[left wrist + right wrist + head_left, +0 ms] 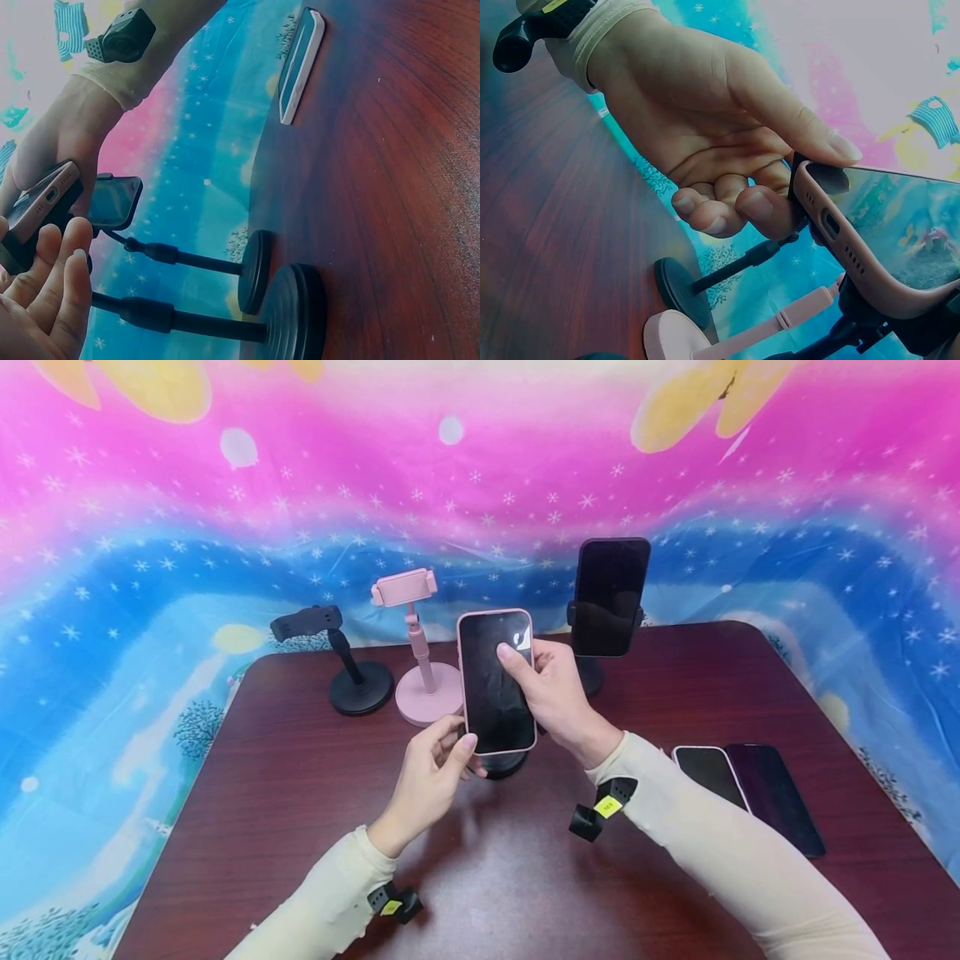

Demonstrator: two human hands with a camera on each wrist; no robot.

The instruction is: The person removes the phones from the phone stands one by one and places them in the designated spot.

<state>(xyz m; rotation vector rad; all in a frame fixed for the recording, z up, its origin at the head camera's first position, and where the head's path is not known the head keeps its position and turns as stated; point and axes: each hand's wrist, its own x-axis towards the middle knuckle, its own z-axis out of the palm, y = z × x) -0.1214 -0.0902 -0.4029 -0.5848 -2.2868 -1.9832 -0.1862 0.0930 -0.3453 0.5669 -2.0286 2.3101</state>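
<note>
A smartphone in a pink case point(497, 693) stands upright, screen toward me, at the black clamp point(937, 322) of a phone stand, whose round base point(296, 315) is on the table. My right hand point(558, 693) grips the phone's right side, thumb on the screen, fingers hidden behind. At the lower left corner my left hand point(427, 777) pinches the clamp's side against the phone's edge. Its thumb point(840, 146) lies over the corner, and its other fingers point(64, 292) curl beneath and behind. Where the phone's back meets the clamp is mostly hidden.
To the left are a black phone stand point(360, 687) and a pink phone stand point(427, 693). Behind my right hand, another stand holds a black phone point(611, 597). A white-edged phone point(708, 772) and a dark phone point(776, 797) lie on the table point(300, 793) at right.
</note>
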